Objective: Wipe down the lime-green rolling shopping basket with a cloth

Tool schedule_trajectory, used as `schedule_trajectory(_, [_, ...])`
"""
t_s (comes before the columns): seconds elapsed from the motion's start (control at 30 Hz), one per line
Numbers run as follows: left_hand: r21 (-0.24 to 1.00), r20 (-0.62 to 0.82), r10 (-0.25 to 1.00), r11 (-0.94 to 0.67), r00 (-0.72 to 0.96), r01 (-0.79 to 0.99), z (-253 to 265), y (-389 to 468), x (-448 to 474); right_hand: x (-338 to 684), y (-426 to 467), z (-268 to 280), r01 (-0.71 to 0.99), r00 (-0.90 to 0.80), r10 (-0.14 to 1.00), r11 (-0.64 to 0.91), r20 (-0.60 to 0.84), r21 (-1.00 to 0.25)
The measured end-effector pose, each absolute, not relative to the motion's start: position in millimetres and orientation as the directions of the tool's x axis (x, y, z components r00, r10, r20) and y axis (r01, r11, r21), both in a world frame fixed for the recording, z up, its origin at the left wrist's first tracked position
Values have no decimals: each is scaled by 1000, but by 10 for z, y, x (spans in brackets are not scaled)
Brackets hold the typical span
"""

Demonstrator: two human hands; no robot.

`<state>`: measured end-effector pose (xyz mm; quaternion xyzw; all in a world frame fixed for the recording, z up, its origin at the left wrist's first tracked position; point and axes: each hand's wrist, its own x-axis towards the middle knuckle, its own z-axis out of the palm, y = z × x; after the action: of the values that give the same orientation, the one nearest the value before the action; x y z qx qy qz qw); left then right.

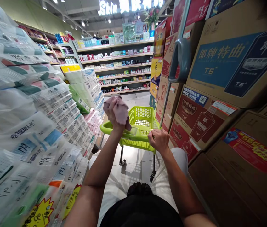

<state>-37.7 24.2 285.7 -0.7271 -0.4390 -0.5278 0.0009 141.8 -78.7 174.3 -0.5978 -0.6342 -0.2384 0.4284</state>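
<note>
Where cartons edge the tiled floor, the left hand clutches cloth, the right hand seemingly the cart.

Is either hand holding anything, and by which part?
The left hand holds a bunched cloth around its lower left; the right hand grips the cart handle at its right end. Whether it also grips the pole is unclear.

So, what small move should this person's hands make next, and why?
Perhaps wipe the cloth sideways along the green cart handle: the left hand holds it bunched by the handle, while the right hand grips the right end, which could steady it.
</note>
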Motion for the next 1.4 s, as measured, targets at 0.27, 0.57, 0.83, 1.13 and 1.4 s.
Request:
schedule_trajectory(0.27, [241, 252, 645, -764, 721, 599, 2683, 51, -559, 1430, -708, 1722, 959, 57, 551, 203, 833, -199])
schedule_trajectory(0.57, [335, 24, 868, -474, 496, 814, 2748, 483, -867, 1509, -626, 1691, 950, 99, 559, 193, 823, -245])
schedule_trajectory(0.83, [247, 273, 721, -692, 637, 678, 2698, 145, -565, 1586, -543, 1654, 942, 155, 525, 176, 837, -285])
schedule_trajectory(1.13, [35, 374, 653, -720, 659, 693, 2519, -414, -182, 1667, -479, 1641, 938, 95, 587, 218, 804, -270])
schedule_trajectory(1.4, [205, 375, 898, -321, 229, 924, 2586, -260, -822, 1587, -475, 1672, 925, 123, 583, 225, 803, -305])
